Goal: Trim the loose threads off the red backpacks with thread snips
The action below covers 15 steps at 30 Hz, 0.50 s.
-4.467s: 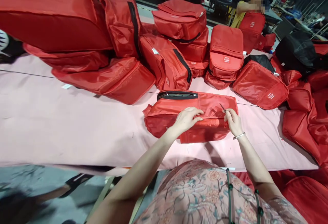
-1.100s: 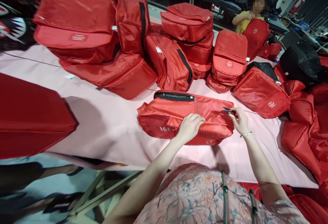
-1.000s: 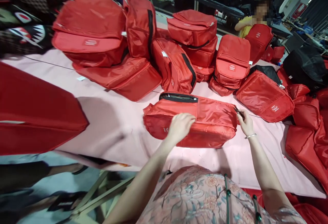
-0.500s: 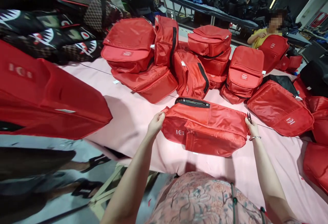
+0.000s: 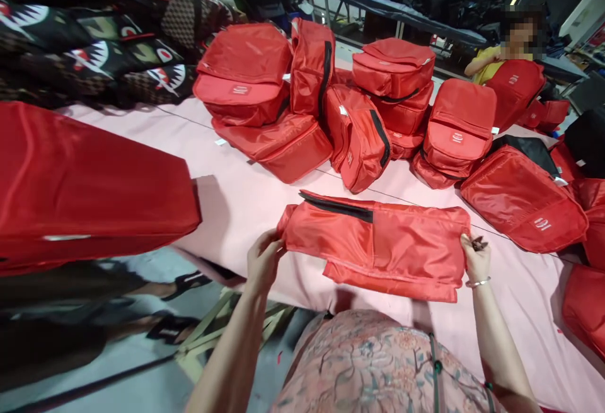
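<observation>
A red fabric bag (image 5: 401, 243) with a black zip along its top left is stretched sideways in front of me, just above the pink cloth. My left hand (image 5: 265, 255) is closed on its left end. At the opposite end, my right hand (image 5: 476, 258) pinches the edge of the bag. Small dark thread snips (image 5: 479, 244) are also held in that hand, their blades jutting out to the right. The logo seen on the bag's side is turned out of sight.
Pink cloth (image 5: 246, 205) covers the table. Red bags (image 5: 243, 72) stand in piles along its far side, and more lie at right. At left, another red bag (image 5: 94, 186) overhangs the edge. Patterned black bags (image 5: 99, 53) are heaped behind. A person in yellow (image 5: 486, 67) is at far right.
The bag has turned over between my hands: its logo side and front pocket are hidden, and a flatter side faces me. My left hand has moved left and down, my right hand slightly right.
</observation>
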Available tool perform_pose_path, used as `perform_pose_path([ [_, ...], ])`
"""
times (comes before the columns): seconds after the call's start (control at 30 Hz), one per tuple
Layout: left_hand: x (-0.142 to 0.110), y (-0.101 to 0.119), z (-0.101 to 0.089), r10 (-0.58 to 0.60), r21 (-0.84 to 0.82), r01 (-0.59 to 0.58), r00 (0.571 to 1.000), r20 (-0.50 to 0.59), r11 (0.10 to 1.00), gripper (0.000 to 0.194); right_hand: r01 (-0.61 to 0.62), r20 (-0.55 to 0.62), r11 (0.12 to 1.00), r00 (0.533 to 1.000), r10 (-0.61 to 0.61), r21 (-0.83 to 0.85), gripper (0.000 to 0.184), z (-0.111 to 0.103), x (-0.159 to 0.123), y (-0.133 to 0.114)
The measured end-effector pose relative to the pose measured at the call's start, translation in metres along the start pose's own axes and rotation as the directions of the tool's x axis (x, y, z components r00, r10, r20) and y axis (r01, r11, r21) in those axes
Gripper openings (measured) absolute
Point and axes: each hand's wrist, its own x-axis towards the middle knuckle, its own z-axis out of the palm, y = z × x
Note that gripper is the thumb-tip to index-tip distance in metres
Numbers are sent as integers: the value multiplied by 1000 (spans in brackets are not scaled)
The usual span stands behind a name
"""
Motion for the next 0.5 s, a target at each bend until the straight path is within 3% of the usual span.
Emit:
perform_pose_path([
  [0.1, -11, -25, -17, 72, -74, -79, 994, -84, 994, 35, 105, -24, 993, 994, -106, -45, 30, -5, -10, 6],
  [0.2, -18, -54, -22, 51, 30, -47, 991, -120, 998, 38, 18, -31, 1000, 999, -18, 14, 29, 4, -17, 33],
  [0.3, -30, -84, -17, -168, 134, 196, 965, -200, 971, 39, -226, 9, 974, 974, 226, -4, 38, 18, -32, 70],
  [0.37, -45, -99, -10, -302, 76, 325, 928, -217, 943, 35, -348, 48, 937, 936, 350, -45, 47, 23, -45, 88],
  [0.5, -81, -108, 13, -489, -132, 480, 871, -43, 867, 25, -375, 16, 927, 927, 375, -14, 55, 22, -59, 96],
])
